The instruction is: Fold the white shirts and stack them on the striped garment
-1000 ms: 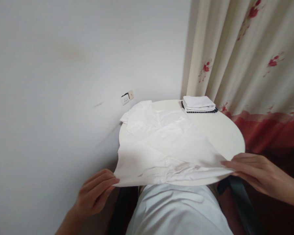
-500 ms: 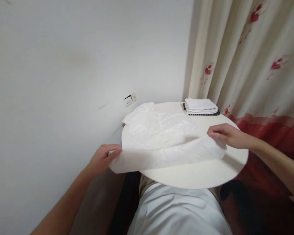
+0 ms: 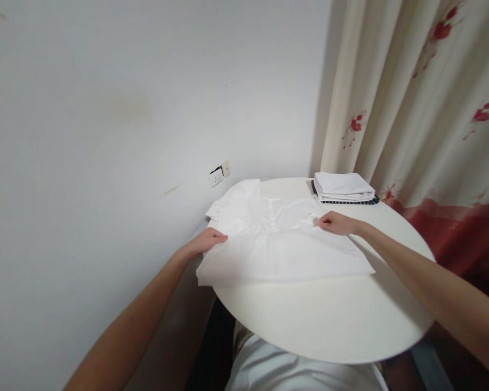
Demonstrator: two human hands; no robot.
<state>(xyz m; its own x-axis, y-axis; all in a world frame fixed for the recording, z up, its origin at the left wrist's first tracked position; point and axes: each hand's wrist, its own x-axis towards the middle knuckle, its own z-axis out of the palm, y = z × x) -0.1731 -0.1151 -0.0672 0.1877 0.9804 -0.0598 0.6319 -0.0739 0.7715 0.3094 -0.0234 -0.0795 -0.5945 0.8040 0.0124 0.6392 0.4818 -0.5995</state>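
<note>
A white shirt (image 3: 277, 255) lies across the round white table (image 3: 330, 320), its lower part doubled over toward the far side. My left hand (image 3: 207, 241) pinches the folded edge at the shirt's left side, by the wall. At the right side, my right hand (image 3: 337, 223) has its fingers closed on the same edge. The near fold runs fairly straight, and its left corner hangs past the table's rim. Part of a sleeve shows at the far left. The fabric inside both grips is hidden by my fingers.
A stack of folded white cloth (image 3: 344, 186) rests on a dark checked item (image 3: 350, 202) at the table's back right. The wall (image 3: 106, 163) with a socket (image 3: 217, 176) borders the left. A curtain (image 3: 375, 108) with red flowers hangs behind on the right.
Both hands have moved away from me and closer together, carrying the shirt's edge over the rest of it. The raised strip of cloth now lies flatter as a fold. The view has shifted slightly.
</note>
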